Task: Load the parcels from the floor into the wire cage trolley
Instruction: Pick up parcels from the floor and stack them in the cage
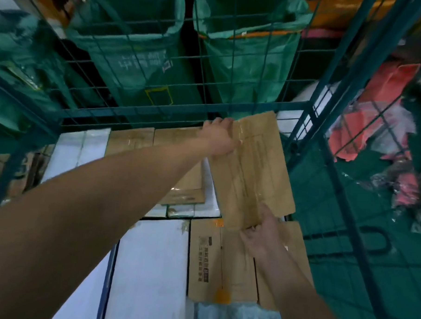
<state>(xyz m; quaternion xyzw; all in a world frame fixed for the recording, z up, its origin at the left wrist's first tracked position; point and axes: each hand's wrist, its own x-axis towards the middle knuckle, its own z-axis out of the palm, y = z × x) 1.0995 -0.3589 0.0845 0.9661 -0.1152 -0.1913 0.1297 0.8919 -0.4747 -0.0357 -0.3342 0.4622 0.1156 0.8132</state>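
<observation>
A flat brown cardboard parcel (pixel 252 168) with clear tape hangs above the parcels stacked inside the blue wire cage trolley (pixel 182 107). My left hand (pixel 220 138) grips its far left edge, fingers curled over the top. My right hand (pixel 261 231) holds its near bottom edge from below. Beneath it lie a brown printed carton (pixel 210 260), a second brown box (pixel 133 136) further back, and white parcels (pixel 149 265).
Green sacks (pixel 141 55) hang behind the trolley's back mesh. The right mesh wall (pixel 337 165) stands close to the parcel; beyond it lie a green floor sheet and red and pink bags (pixel 381 101). A bubble-wrap packet (pixel 236 314) sits at the near edge.
</observation>
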